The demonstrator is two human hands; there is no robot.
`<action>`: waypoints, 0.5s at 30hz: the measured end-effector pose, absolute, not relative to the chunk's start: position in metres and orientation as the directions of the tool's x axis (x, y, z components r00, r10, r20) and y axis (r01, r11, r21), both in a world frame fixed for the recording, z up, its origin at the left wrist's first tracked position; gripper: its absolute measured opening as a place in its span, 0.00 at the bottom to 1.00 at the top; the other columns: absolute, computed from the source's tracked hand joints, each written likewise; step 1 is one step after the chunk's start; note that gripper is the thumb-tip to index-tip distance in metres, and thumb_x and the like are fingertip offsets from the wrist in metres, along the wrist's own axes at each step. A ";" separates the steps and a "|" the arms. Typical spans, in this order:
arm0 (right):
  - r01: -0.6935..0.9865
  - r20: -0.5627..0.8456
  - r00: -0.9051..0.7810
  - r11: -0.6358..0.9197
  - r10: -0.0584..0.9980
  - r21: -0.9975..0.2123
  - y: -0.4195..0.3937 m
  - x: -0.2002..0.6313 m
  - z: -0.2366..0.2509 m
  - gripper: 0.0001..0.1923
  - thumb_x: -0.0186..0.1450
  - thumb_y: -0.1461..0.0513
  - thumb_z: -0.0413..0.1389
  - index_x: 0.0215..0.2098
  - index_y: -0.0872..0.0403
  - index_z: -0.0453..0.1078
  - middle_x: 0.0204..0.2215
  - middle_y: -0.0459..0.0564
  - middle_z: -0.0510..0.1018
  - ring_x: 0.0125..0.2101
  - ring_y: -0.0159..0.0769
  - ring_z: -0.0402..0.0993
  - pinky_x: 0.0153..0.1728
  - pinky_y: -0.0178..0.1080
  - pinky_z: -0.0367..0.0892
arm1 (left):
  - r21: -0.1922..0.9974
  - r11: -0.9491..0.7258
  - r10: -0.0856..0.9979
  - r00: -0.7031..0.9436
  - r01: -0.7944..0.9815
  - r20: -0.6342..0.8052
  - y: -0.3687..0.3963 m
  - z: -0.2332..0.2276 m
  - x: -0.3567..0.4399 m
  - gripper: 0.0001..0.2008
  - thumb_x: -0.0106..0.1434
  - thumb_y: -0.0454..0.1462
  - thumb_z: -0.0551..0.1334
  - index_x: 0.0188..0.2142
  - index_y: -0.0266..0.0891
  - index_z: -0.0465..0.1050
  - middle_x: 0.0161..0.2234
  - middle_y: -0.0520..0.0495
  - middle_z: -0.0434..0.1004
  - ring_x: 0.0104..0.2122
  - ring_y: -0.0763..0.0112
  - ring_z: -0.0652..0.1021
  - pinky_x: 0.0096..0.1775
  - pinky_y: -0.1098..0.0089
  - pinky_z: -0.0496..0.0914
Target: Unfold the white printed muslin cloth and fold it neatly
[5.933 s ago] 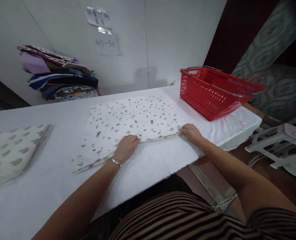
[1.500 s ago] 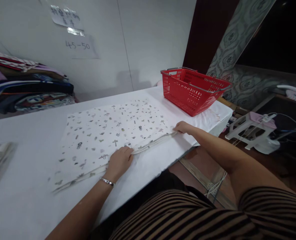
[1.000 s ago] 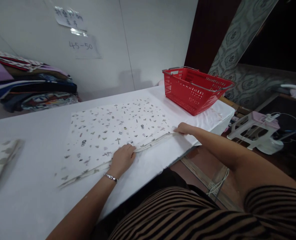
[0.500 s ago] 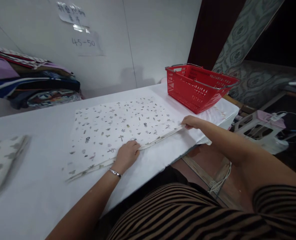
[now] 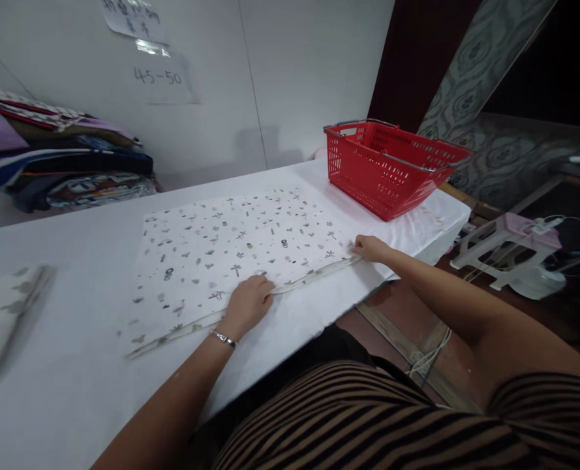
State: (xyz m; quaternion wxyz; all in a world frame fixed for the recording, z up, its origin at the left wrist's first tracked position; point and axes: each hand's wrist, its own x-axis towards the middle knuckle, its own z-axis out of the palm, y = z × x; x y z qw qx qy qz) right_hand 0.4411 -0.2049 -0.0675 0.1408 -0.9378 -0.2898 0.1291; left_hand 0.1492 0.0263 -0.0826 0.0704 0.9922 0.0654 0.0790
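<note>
Brown-black striped top (image 5: 368, 418), silver bracelet (image 5: 224, 338)

White-covered table (image 5: 74, 365) with fabrics and a basket

A printed cloth (image 5: 235, 248) lies flat at the middle; a red basket (image 5: 392, 166) stands at the far right end; a stack of folded fabrics (image 5: 59, 166) sits far left by the wall; a folded patterned piece (image 5: 0, 313) lies at the left edge.

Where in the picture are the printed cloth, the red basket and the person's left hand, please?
printed cloth (image 5: 231, 245): head view, middle of its flat top face.
red basket (image 5: 368, 179): head view, near side wall.
left hand (image 5: 248, 303): head view, back of the hand at the cloth's near edge.
</note>
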 end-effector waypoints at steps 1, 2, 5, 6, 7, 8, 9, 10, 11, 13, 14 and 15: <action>0.571 -0.087 0.778 -0.758 0.622 -0.315 -0.205 0.437 -0.065 0.04 0.59 0.61 0.55 0.30 0.55 0.68 0.30 0.50 0.73 0.32 0.34 0.67 0.31 0.33 0.58 | 0.154 -0.981 0.144 0.978 0.121 0.149 0.026 -0.083 0.149 0.09 0.59 0.32 0.54 0.35 0.41 0.72 0.38 0.46 0.73 0.40 0.64 0.71 0.40 0.65 0.66; 0.649 -0.006 0.733 -0.702 0.680 -0.294 -0.206 0.432 -0.063 0.05 0.61 0.61 0.53 0.30 0.55 0.68 0.32 0.51 0.73 0.34 0.34 0.67 0.32 0.33 0.58 | 0.157 -0.980 0.146 0.978 0.122 0.149 0.026 -0.083 0.149 0.09 0.59 0.32 0.54 0.35 0.41 0.72 0.38 0.46 0.73 0.40 0.64 0.71 0.41 0.65 0.66; 0.872 0.149 0.454 -0.404 0.879 -0.275 -0.205 0.411 -0.062 0.08 0.64 0.61 0.49 0.32 0.54 0.70 0.35 0.50 0.73 0.37 0.33 0.67 0.37 0.33 0.59 | 0.160 -0.979 0.150 0.978 0.127 0.144 0.025 -0.082 0.149 0.09 0.60 0.32 0.54 0.36 0.41 0.72 0.38 0.45 0.72 0.41 0.64 0.71 0.40 0.65 0.66; 0.905 0.141 0.360 -0.308 0.922 -0.293 -0.204 0.404 -0.064 0.08 0.64 0.61 0.49 0.34 0.53 0.70 0.35 0.49 0.73 0.37 0.32 0.67 0.37 0.33 0.59 | 0.162 -0.979 0.151 0.978 0.127 0.142 0.025 -0.082 0.149 0.09 0.60 0.32 0.54 0.36 0.40 0.72 0.38 0.45 0.72 0.40 0.64 0.71 0.40 0.65 0.66; 0.923 0.121 0.284 -0.237 0.951 -0.304 -0.203 0.397 -0.066 0.09 0.65 0.61 0.49 0.35 0.53 0.70 0.35 0.48 0.73 0.37 0.32 0.67 0.37 0.32 0.59 | 0.164 -0.978 0.153 0.978 0.129 0.141 0.025 -0.081 0.149 0.09 0.59 0.32 0.54 0.36 0.40 0.72 0.38 0.45 0.72 0.40 0.64 0.71 0.40 0.65 0.66; 0.934 0.101 0.235 -0.196 0.967 -0.298 -0.202 0.391 -0.070 0.09 0.65 0.61 0.48 0.37 0.52 0.71 0.35 0.48 0.73 0.37 0.32 0.67 0.37 0.32 0.59 | 0.166 -0.977 0.156 0.978 0.132 0.141 0.024 -0.081 0.148 0.09 0.59 0.32 0.54 0.36 0.40 0.72 0.38 0.46 0.72 0.40 0.64 0.71 0.40 0.65 0.66; 0.944 0.088 0.217 -0.186 0.972 -0.272 -0.201 0.386 -0.073 0.10 0.66 0.61 0.47 0.37 0.52 0.71 0.36 0.48 0.73 0.38 0.32 0.67 0.36 0.32 0.58 | 0.167 -0.977 0.159 0.977 0.136 0.139 0.024 -0.081 0.148 0.09 0.59 0.32 0.54 0.36 0.40 0.72 0.38 0.46 0.72 0.40 0.64 0.71 0.40 0.65 0.66; 0.952 0.080 0.224 -0.201 0.971 -0.231 -0.199 0.382 -0.075 0.12 0.67 0.61 0.46 0.38 0.52 0.71 0.36 0.49 0.73 0.38 0.32 0.67 0.36 0.32 0.58 | 0.167 -0.976 0.162 0.977 0.139 0.136 0.023 -0.080 0.148 0.09 0.60 0.32 0.54 0.36 0.40 0.72 0.37 0.46 0.72 0.40 0.64 0.71 0.40 0.65 0.66; 0.957 0.078 0.245 -0.228 0.966 -0.182 -0.198 0.378 -0.077 0.13 0.68 0.61 0.45 0.38 0.52 0.71 0.37 0.49 0.73 0.39 0.33 0.67 0.35 0.32 0.58 | 0.166 -0.976 0.165 0.978 0.142 0.130 0.023 -0.080 0.148 0.10 0.60 0.32 0.53 0.36 0.40 0.72 0.37 0.46 0.72 0.40 0.64 0.71 0.39 0.65 0.66; 0.954 0.073 0.292 -0.286 0.953 -0.084 -0.194 0.374 -0.077 0.14 0.69 0.60 0.43 0.39 0.52 0.71 0.37 0.50 0.72 0.39 0.34 0.67 0.33 0.32 0.57 | 0.164 -0.975 0.168 0.978 0.147 0.122 0.023 -0.080 0.148 0.10 0.60 0.32 0.53 0.36 0.41 0.72 0.36 0.46 0.72 0.39 0.64 0.71 0.38 0.65 0.66; 0.950 0.063 0.311 -0.309 0.948 -0.044 -0.192 0.372 -0.076 0.14 0.69 0.59 0.43 0.39 0.52 0.70 0.37 0.51 0.72 0.39 0.34 0.67 0.32 0.32 0.56 | 0.163 -0.976 0.168 0.979 0.148 0.119 0.023 -0.080 0.148 0.10 0.60 0.32 0.53 0.36 0.41 0.72 0.37 0.46 0.72 0.39 0.64 0.71 0.38 0.66 0.66; 0.947 0.047 0.321 -0.321 0.946 -0.010 -0.190 0.371 -0.075 0.14 0.69 0.59 0.43 0.40 0.52 0.70 0.37 0.51 0.73 0.38 0.34 0.67 0.31 0.32 0.56 | 0.161 -0.976 0.168 0.979 0.148 0.118 0.023 -0.080 0.148 0.10 0.60 0.32 0.53 0.36 0.41 0.72 0.37 0.46 0.72 0.40 0.64 0.71 0.38 0.66 0.66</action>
